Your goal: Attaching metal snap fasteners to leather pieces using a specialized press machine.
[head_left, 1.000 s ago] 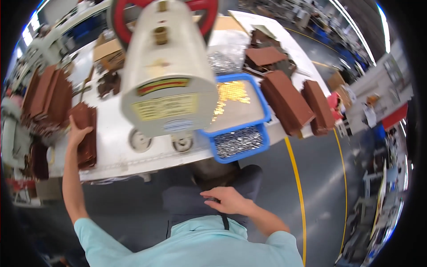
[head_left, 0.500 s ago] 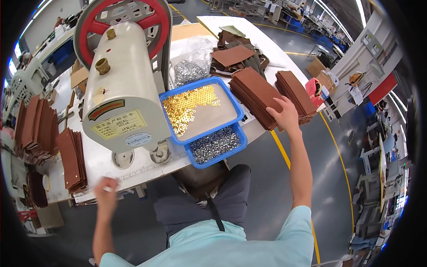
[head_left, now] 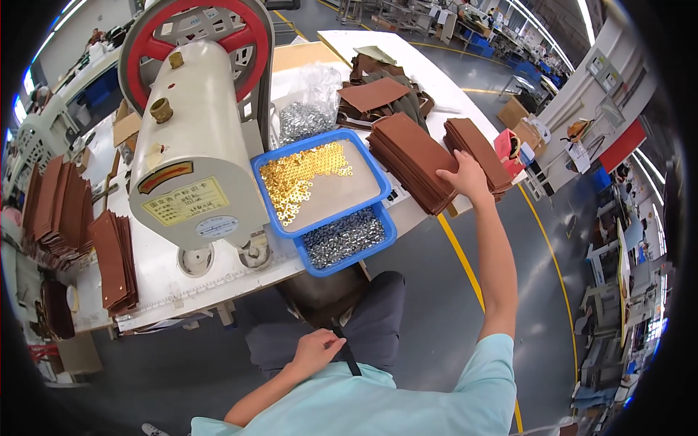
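My right hand (head_left: 469, 179) reaches over two stacks of brown leather pieces. Its thumb is spread onto the near end of the wide stack (head_left: 413, 154); its fingertips lie at the inner edge of the narrower stack (head_left: 480, 152). No piece is visibly lifted. Over my lap, beside a black strap (head_left: 349, 357), my left hand (head_left: 317, 352) has its fingers curled together, and whatever they may hold is hidden. Left of the right hand, a blue tray (head_left: 349, 190) carries gold-coloured ring-like parts (head_left: 294, 178). Below it, a second blue tray (head_left: 320, 272) holds small silver metal parts (head_left: 342, 240).
A cream press machine (head_left: 190, 123) with a red wheel (head_left: 149, 48) stands on the white table (head_left: 171, 298). Leather stacks (head_left: 115, 263) lie at its left. Behind the trays are a clear bag of metal parts (head_left: 305, 120) and a leather heap (head_left: 374, 93).
My left hand has come from the table's left front edge across to my lap. The right hand has shifted slightly up toward the narrower stack. The whole view has moved a little.
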Motion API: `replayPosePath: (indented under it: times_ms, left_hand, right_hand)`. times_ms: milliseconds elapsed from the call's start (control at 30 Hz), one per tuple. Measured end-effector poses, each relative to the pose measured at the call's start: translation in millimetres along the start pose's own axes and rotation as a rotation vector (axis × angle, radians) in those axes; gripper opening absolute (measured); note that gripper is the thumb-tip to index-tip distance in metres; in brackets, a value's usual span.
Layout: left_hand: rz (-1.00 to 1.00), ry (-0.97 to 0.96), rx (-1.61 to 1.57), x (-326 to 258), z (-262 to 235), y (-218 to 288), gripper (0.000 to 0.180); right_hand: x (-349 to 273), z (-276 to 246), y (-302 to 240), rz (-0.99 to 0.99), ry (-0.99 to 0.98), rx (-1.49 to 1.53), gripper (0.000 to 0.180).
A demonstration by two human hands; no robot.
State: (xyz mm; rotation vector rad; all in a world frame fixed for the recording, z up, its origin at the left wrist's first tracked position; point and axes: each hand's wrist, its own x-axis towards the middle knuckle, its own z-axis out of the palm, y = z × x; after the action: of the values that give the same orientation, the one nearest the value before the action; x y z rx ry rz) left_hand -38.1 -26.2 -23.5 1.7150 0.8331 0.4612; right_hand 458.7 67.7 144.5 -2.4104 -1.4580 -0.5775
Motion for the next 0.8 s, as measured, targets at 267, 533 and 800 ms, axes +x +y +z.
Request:
replayPosePath:
  times_ms: [267, 533, 800]
  left_hand:
    - [-0.032, 0.004, 0.240, -9, -17, -24, 0.021]
    - [0.049, 0.004, 0.145, 17, -30, 11, 0.022]
    - [0.187, -0.008, -0.649, 68, -36, 102, 0.056]
  right_hand:
    - [4, -18, -19, 0.122, -0.233, 0.030, 0.065]
    - [-16, -25, 17, 0.261, 0.096, 0.728, 0.032]
    - [-192, -54, -72, 0.326, -0.372, 1.577, 0.022]
